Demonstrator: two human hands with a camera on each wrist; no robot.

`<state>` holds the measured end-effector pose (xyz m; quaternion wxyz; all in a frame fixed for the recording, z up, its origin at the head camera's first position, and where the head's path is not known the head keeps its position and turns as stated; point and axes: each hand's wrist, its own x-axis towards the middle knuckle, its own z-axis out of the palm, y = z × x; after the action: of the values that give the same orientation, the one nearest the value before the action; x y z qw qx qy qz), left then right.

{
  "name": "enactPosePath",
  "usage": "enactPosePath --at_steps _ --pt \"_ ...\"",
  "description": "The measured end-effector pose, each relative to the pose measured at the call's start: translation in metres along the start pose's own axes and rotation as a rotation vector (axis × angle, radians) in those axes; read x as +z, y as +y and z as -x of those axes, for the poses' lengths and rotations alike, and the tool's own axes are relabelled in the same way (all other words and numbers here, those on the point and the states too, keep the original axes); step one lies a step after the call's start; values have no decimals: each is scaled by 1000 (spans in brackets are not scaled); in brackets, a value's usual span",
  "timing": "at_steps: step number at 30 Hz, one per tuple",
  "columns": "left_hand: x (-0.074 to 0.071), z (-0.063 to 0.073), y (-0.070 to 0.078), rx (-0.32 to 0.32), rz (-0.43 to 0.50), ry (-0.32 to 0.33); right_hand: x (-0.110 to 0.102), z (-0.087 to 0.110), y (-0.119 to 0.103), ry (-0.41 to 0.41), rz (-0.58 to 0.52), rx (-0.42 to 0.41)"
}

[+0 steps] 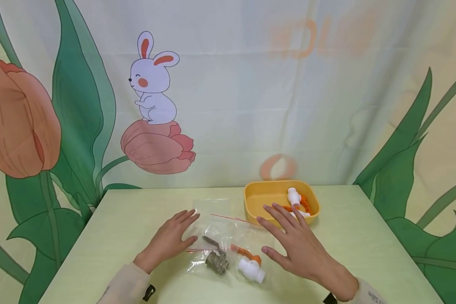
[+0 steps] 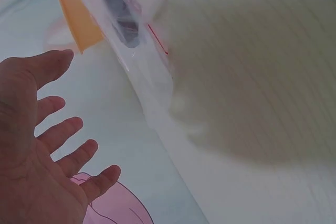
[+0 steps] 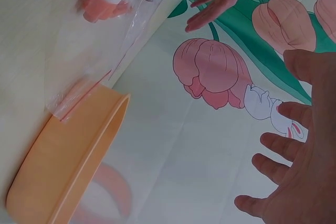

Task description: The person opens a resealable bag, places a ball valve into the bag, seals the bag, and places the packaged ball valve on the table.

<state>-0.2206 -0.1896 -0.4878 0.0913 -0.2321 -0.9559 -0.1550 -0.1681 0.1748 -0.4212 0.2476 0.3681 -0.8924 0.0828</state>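
Clear plastic bags [image 1: 232, 230] w/ red seals lie on the pale-green table [image 1: 133, 219] (head view), a grey metal lever valve [image 1: 217, 262] & white plastic valve [image 1: 251, 270] w/ orange handle [image 1: 245, 253] inside. Our L hand [image 1: 169, 239] & R hand [image 1: 302, 249] are spread, gripping nothing. Yellow oblong plastic tub [image 1: 261, 199] behind has white & orange parts [image 1: 294, 197]; we judge both bagged valves left to do. L wrist: our palm's empty. R wrist: same, tub nearby.

No text can be read: in the head view, orange lettering [image 1: 324, 37] at one o'clock on the curtain [image 1: 228, 105] is blurred; dark print [image 1: 375, 297] at four o'clock on the right sleeve [image 1: 364, 291] is too small.
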Motion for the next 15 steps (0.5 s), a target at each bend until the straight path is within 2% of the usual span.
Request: enactPosePath --at_steps 10,15 --pt "6 6 -3 44 -60 -63 0 2 0 0 -7 6" --pt "10 10 -6 69 -40 -100 1 3 0 3 -13 7"
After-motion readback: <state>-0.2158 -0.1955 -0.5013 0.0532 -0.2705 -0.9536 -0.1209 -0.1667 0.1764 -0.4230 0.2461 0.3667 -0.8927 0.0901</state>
